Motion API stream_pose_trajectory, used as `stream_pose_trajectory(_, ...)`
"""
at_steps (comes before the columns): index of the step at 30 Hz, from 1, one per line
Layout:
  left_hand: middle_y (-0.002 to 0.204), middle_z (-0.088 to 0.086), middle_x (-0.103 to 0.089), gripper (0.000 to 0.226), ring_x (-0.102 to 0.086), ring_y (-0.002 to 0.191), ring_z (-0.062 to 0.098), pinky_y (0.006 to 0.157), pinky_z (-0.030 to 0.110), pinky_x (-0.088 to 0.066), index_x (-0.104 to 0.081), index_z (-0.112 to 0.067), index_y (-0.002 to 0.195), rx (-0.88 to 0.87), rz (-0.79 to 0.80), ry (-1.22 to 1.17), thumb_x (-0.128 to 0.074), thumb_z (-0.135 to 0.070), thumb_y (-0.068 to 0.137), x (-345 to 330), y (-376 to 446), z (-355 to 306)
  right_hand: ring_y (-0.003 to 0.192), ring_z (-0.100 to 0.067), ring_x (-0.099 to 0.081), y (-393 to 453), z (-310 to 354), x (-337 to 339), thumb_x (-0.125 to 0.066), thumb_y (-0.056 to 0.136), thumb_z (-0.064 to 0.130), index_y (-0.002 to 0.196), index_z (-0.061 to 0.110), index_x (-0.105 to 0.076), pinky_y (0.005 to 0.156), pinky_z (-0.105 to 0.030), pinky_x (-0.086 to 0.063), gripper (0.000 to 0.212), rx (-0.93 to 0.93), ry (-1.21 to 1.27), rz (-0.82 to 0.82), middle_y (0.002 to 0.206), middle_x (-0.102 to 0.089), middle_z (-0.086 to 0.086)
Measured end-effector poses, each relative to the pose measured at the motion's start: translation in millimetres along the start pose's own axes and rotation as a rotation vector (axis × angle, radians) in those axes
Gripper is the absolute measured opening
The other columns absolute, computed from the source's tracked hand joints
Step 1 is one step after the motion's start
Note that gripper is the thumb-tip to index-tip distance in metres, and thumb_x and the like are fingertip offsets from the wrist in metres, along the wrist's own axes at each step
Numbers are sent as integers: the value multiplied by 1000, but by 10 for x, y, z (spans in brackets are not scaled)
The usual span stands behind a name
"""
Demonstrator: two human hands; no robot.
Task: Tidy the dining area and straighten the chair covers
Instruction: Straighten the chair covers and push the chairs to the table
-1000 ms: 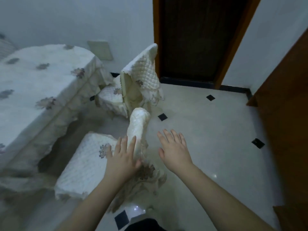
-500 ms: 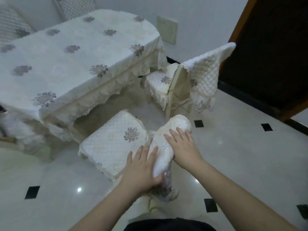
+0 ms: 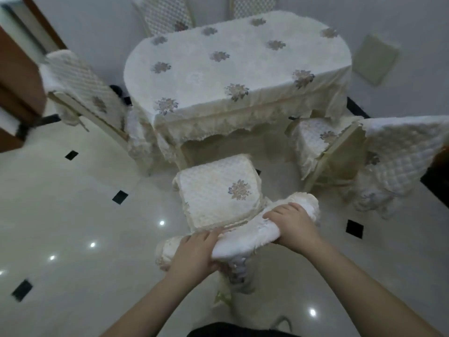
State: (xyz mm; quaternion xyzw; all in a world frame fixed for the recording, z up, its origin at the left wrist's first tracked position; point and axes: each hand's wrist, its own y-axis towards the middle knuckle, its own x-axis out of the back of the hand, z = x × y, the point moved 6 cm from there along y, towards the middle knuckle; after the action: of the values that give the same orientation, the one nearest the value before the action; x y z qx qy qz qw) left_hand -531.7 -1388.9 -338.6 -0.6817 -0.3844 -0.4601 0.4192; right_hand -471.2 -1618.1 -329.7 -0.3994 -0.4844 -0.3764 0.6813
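Note:
A cream quilted chair stands right below me, its seat cover (image 3: 216, 188) bearing a floral motif. Its backrest top is wrapped in a white quilted back cover (image 3: 245, 239) with a frilled edge. My left hand (image 3: 194, 254) grips the left part of that covered top rail. My right hand (image 3: 291, 224) grips the right part, fingers curled over the fabric. Beyond the seat stands the dining table (image 3: 218, 69) under a cream floral tablecloth.
A second chair (image 3: 340, 152) stands at the right with its quilted back cover (image 3: 398, 152) hanging askew. A third chair (image 3: 82, 91) stands at the left, and others (image 3: 170, 15) behind the table. Glossy white floor with black tiles (image 3: 73, 215) spreads left. A wooden door (image 3: 17, 76) is at far left.
My view has swung left, bringing the whole table into sight. Both hands went from lying flat against the backrest cover to gripping its top rail.

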Motion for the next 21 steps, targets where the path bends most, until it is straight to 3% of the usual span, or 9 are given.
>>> stream_pose_trajectory(3,98,-8,-70,74,-67,86,18,74,33,-53,-62,-29,115,105,-129,-17,-81,-50,46,-44,-92,142,108,-16,-56,27,-80,-2,-57,57,72,103,34,-68,99,-36,-29,61,50,-22,-45,104,-68,10)
stream_pose_trajectory(6,89,-7,-71,51,-68,79,19,71,35,-54,-69,-29,101,169,-142,-25,-77,-43,53,-80,-54,184,97,-14,-59,65,-107,-30,-53,54,76,93,34,-69,95,-37,-34,59,72,-48,-53,93,-69,12)
stream_pose_trajectory(10,70,-6,-68,34,-65,61,19,58,30,-50,-72,-27,87,156,-175,8,-75,-33,53,-87,35,184,72,-17,-63,141,-139,-55,-51,54,76,69,30,-61,74,-33,-37,50,115,-74,-94,66,-65,8)
stream_pose_trajectory(15,57,-6,-61,20,-56,46,15,45,23,-41,-72,-25,76,26,-290,50,-74,-28,57,52,192,87,59,-19,-62,224,-249,55,-62,56,72,66,27,-62,59,-29,-34,46,179,-100,-159,60,-63,6)
stream_pose_trajectory(19,52,-7,-56,13,-51,43,15,42,22,-35,-67,-26,67,-19,-341,47,-57,-34,68,124,335,74,63,-21,-62,304,-291,117,-65,64,66,69,26,-61,57,-30,-36,40,211,-115,-128,66,-66,4)
stream_pose_trajectory(21,53,-7,-56,11,-51,43,16,42,22,-36,-65,-26,67,-27,-330,43,-58,-35,68,141,395,130,65,-21,-63,351,-301,131,-62,65,63,70,27,-61,57,-30,-36,37,192,-116,-118,68,-66,5)
